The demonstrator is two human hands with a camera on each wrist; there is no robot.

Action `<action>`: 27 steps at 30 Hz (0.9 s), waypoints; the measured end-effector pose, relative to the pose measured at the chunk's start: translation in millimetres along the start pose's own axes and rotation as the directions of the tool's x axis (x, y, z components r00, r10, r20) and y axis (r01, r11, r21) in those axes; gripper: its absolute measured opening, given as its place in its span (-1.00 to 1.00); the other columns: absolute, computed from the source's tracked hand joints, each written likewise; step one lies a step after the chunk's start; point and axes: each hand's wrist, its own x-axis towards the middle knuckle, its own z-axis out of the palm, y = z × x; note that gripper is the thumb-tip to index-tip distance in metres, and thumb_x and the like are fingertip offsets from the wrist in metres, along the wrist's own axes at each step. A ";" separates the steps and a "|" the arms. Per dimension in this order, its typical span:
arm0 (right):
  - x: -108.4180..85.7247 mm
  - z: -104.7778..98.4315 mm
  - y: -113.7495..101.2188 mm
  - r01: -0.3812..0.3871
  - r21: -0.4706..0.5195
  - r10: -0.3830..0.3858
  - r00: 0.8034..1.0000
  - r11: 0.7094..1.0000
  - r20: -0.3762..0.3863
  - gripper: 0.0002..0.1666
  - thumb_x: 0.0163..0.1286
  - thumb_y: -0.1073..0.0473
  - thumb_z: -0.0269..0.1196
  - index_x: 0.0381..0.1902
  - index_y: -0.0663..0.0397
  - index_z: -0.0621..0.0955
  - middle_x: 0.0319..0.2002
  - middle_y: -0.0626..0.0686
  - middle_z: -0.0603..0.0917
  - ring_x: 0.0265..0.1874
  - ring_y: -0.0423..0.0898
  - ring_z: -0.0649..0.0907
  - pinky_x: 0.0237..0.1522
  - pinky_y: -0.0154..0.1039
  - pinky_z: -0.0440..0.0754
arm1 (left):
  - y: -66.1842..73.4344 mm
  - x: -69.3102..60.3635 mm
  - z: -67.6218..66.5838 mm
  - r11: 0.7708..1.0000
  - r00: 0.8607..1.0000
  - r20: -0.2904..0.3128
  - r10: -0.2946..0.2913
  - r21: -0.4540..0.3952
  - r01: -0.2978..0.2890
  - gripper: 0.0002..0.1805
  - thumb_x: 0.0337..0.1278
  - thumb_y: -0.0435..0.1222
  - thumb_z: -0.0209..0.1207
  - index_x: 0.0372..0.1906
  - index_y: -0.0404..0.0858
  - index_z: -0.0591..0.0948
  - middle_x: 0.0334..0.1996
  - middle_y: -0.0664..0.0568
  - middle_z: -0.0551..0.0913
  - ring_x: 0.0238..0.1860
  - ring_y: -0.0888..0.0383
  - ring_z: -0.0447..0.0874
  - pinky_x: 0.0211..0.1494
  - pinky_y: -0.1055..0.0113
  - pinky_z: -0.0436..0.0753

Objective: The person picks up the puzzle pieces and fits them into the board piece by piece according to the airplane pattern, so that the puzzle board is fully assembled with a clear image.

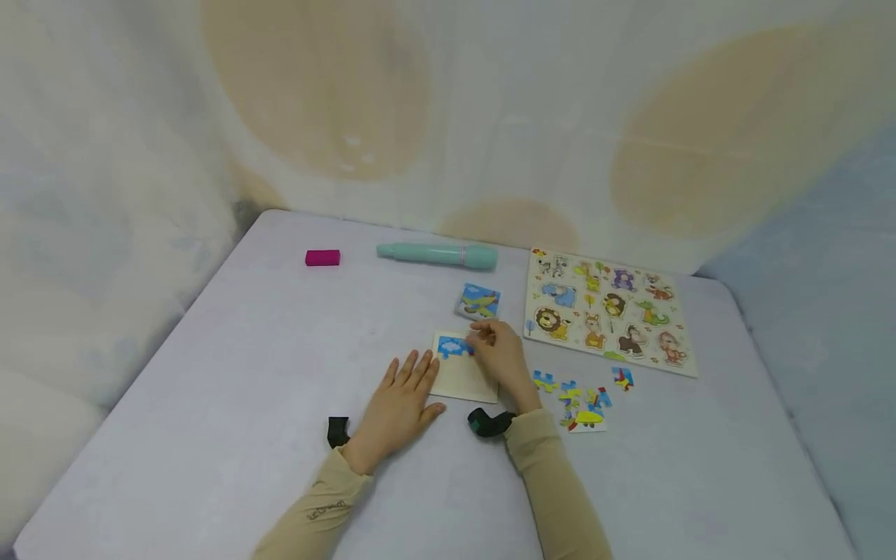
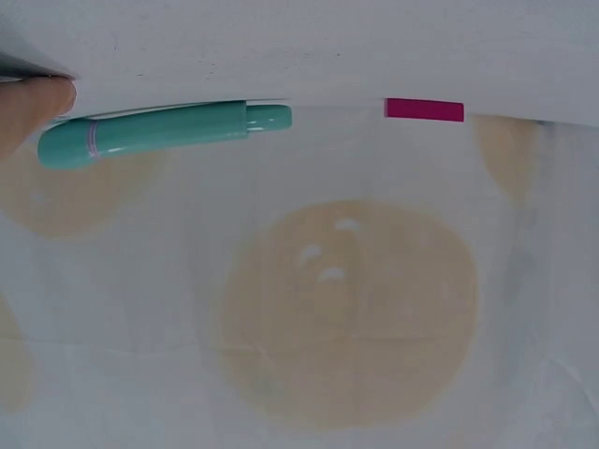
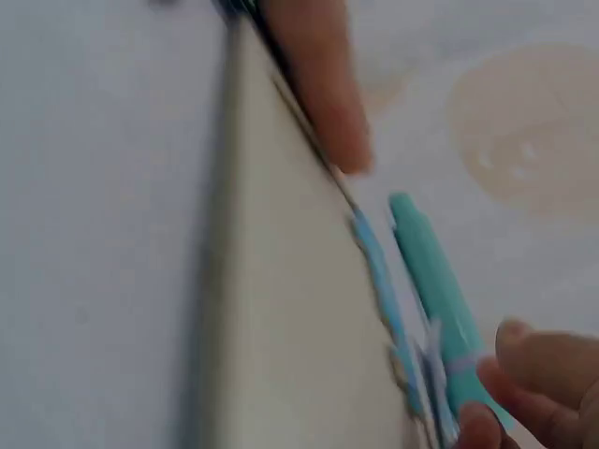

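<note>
A small pale puzzle board lies on the table, with blue cloud-patterned pieces along its far edge. My left hand rests flat at the board's left edge, fingers straight and spread. Over the board's far right part is my right hand, its bent fingers and thumb pinching a puzzle piece at the end of the blue row; most of that piece is hidden. In the right wrist view the fingertips meet near the blue strip, somewhat blurred. Loose puzzle pieces lie right of the right forearm.
Behind the board sits a small picture block with a bird-like print. A turquoise tube with a pink band and a magenta block lie farther back. At the right is a large animal puzzle board. Curtains stand behind the table.
</note>
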 end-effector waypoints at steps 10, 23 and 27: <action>-31.4 -117.4 73.9 -0.179 -0.001 0.178 0.980 0.984 -0.089 -0.52 0.50 -0.03 0.07 0.19 0.16 0.54 -0.01 0.27 0.64 -0.30 -0.24 0.60 -0.31 -0.44 0.53 | -2.5 -5.0 0.3 1.000 1.000 0.010 -0.015 0.007 0.015 -0.22 0.35 0.11 -0.02 0.49 -0.27 0.18 0.51 -0.10 0.16 0.54 -0.11 0.04 0.56 -0.10 0.02; -74.4 -176.2 125.8 -0.269 -0.066 0.265 0.962 0.961 -0.070 -0.31 0.35 0.10 0.28 0.39 0.09 0.36 0.09 0.03 0.59 -0.34 -0.42 0.48 -0.32 -0.55 0.47 | -6.4 -8.5 2.6 0.999 1.000 0.009 -0.015 -0.033 0.016 -0.22 0.36 0.10 -0.02 0.49 -0.29 0.17 0.51 -0.13 0.15 0.54 -0.13 0.02 0.56 -0.11 0.03; -71.6 -174.2 118.1 -0.235 -0.169 0.233 0.972 0.957 -0.031 -0.34 0.28 0.19 0.32 0.32 0.19 0.41 0.09 0.27 0.55 -0.34 -0.25 0.46 -0.33 -0.45 0.44 | -7.1 -7.6 0.4 1.000 1.000 -0.012 -0.021 -0.017 0.021 -0.22 0.35 0.09 0.00 0.48 -0.28 0.19 0.50 -0.11 0.17 0.53 -0.12 0.04 0.56 -0.11 0.03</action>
